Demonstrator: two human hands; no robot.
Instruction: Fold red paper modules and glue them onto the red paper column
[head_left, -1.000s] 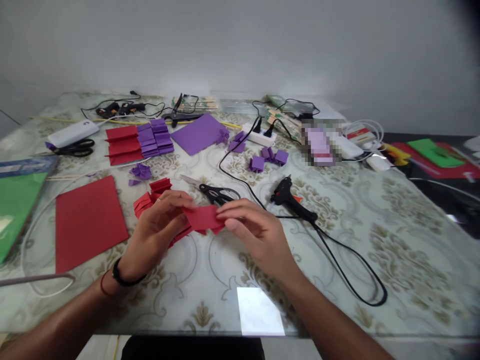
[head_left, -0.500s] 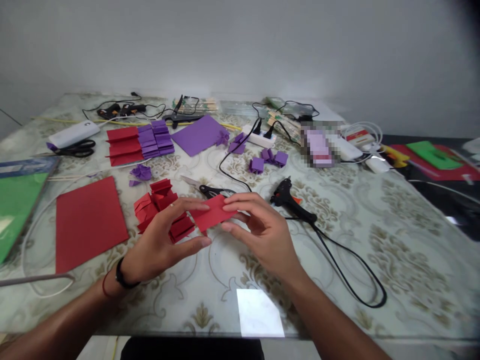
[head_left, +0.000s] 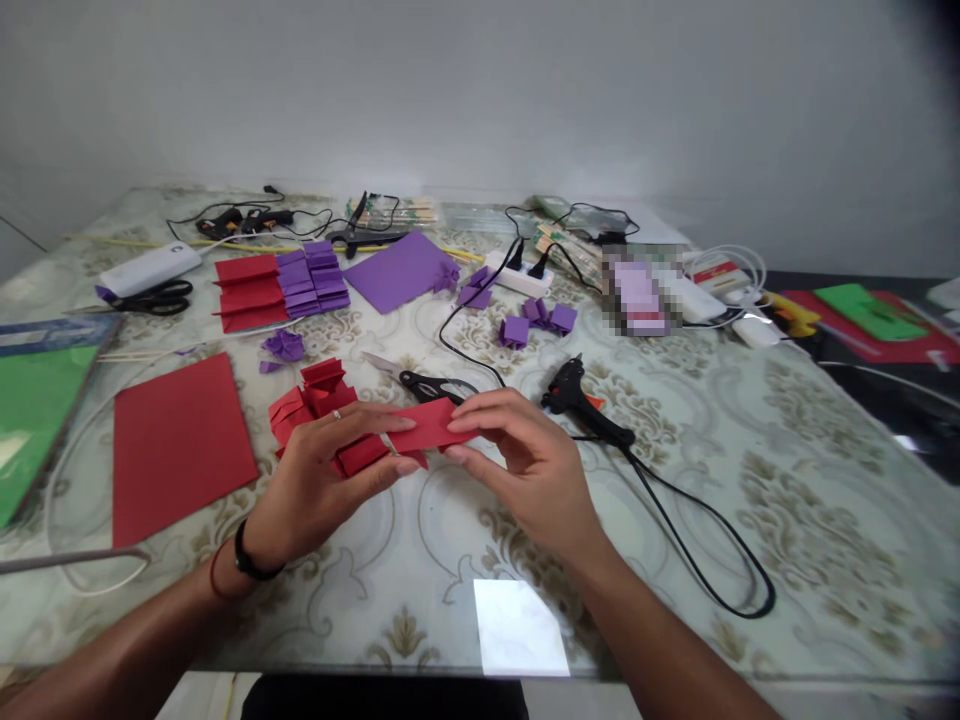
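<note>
A small folded red paper piece is held between both hands just above the table. My left hand pinches its left end, thumb below and fingers on top. My right hand pinches its right end. Behind my left hand lies a heap of folded red paper pieces. Black-handled scissors lie just beyond the held piece.
A red sheet lies to the left, green paper at the left edge. A black glue gun with its looping cord lies to the right. Purple sheet, pleated red and purple stacks, power strip sit farther back.
The red piece was turned and lifted slightly between the hands. My left hand opened briefly, then closed its thumb and fingers back on the left end.
</note>
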